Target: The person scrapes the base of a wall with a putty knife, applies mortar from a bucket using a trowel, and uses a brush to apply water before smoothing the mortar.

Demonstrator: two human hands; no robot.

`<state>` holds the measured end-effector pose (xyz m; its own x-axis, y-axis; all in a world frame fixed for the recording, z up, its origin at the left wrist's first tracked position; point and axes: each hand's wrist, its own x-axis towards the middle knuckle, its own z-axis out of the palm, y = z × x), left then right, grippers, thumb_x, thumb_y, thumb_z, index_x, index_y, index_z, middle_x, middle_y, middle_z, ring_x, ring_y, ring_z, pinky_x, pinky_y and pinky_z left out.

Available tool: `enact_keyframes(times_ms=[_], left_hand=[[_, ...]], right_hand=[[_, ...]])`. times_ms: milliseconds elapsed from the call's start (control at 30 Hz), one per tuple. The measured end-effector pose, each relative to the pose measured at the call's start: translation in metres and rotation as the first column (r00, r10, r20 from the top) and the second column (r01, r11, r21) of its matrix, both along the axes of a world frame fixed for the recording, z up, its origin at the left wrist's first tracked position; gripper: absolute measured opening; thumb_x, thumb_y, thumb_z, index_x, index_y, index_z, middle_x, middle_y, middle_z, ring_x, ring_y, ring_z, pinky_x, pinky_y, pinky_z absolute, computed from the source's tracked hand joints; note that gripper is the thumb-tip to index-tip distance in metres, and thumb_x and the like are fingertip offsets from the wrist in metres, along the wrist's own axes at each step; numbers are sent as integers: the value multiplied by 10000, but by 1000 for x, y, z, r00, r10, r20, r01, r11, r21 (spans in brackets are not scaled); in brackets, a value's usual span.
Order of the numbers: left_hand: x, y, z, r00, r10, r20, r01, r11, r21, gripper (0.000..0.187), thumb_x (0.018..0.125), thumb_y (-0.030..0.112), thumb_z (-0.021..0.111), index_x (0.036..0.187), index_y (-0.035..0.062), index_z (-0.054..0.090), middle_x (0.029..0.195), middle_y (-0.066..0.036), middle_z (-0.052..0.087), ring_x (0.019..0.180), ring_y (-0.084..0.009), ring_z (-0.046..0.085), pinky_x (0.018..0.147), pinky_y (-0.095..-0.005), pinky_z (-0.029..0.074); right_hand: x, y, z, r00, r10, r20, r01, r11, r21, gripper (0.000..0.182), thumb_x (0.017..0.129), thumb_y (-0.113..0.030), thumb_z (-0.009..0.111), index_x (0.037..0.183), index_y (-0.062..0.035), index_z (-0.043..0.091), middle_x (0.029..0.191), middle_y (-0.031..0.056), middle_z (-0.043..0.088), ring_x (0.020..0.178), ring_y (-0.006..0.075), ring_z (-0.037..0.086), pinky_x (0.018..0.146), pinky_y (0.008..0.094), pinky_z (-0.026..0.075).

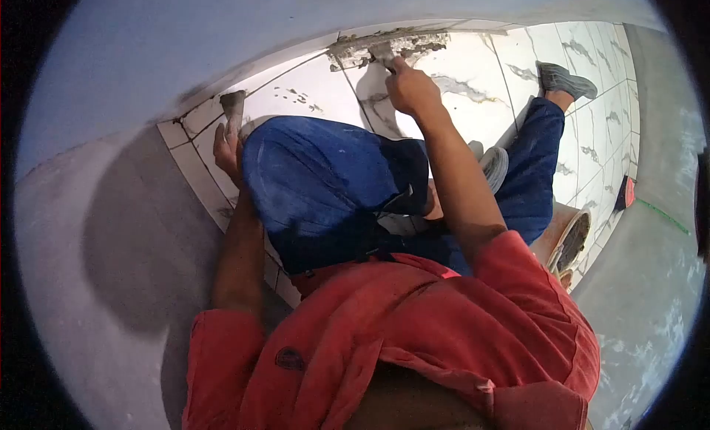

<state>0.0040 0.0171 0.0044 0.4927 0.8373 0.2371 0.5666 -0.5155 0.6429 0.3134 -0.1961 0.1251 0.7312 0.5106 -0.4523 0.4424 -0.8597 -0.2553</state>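
My right hand (414,90) is closed round the handle of a putty knife (382,53), whose blade rests on a strip of grey mortar (425,43) along the foot of the wall. At the left, beside my knee, my left hand (227,153) holds a second putty knife (233,105) with its blade pointing up towards the wall. Under both tools lie white marbled floor tiles (473,68) with dark joints. Small grey specks dot the tile between the two hands.
A blue-grey wall (185,45) runs along the far side and another wall (665,208) stands at the right. Behind my leg a bucket (566,238) lies tipped on its side. A red object (626,193) sits by the right wall, near a green strip (665,215).
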Motion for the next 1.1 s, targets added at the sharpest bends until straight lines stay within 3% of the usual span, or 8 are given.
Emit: enact_keyframes(times_ms=[67,133,267,367,567,833,933,1100], left_hand=[[1,0,8,999,-30,12,29,998,61,704,962,521,527,1250,-121,554,1259,-333,562,1159,-452,561,1023,-512,426],[5,-3,20,982,-48,-181,83,978,192,665,975,543,477,1256,-48,595,1243,-304,583,1141,-466,564,1011,-518,432],[9,-5,24,987,-80,-140,113,963,246,654,991,571,392,1263,23,625,1239,-284,593,1125,-465,568,999,-525,435],[2,6,10,977,-135,-163,167,966,198,602,997,537,405,1270,50,630,1230,-259,607,1139,-433,576,997,-518,441],[2,0,1,994,-105,-1,93,882,461,509,937,458,567,1276,84,635,1223,-203,627,1172,-407,575,983,-502,465],[-11,18,-18,917,-98,-385,271,864,424,525,941,448,554,1322,90,598,1336,-106,602,1205,-382,563,998,-491,470],[-12,22,-34,804,-48,-592,329,866,377,498,947,428,549,1313,94,606,1345,-100,597,1228,-365,549,1019,-474,457],[-4,3,-1,976,-82,-199,161,893,420,476,957,412,542,1315,104,608,1318,-103,611,1251,-350,535,1053,-450,429]], right_hand=[[8,-9,13,1000,21,-13,-21,1000,-20,372,926,-257,466,1237,-72,553,1049,282,671,1012,442,640,897,527,490],[19,-19,17,1000,29,-8,-29,998,49,402,930,-262,454,1276,-72,528,1082,276,670,1043,430,639,914,507,497],[39,-31,0,995,-80,60,81,997,-7,405,924,-268,471,1291,-112,538,1089,261,673,1053,425,636,906,509,495],[54,-49,-4,1000,-20,22,21,1000,-15,402,917,-267,482,1283,-113,548,1089,257,674,1050,421,637,904,506,494],[74,-52,7,987,-115,108,108,992,68,368,939,-235,473,1270,-109,573,1070,253,676,1019,443,635,895,501,491],[102,-86,-14,996,-7,88,-5,991,131,362,928,-217,462,1242,-75,573,1053,283,668,1017,453,630,889,494,491],[100,-78,-3,990,-116,84,107,989,99,374,922,-246,471,1246,-86,569,1063,280,666,1022,448,631,894,500,489],[104,-97,-5,997,-68,24,67,996,58,404,921,-251,458,1277,-113,586,1166,259,650,1116,409,614,965,478,468]])
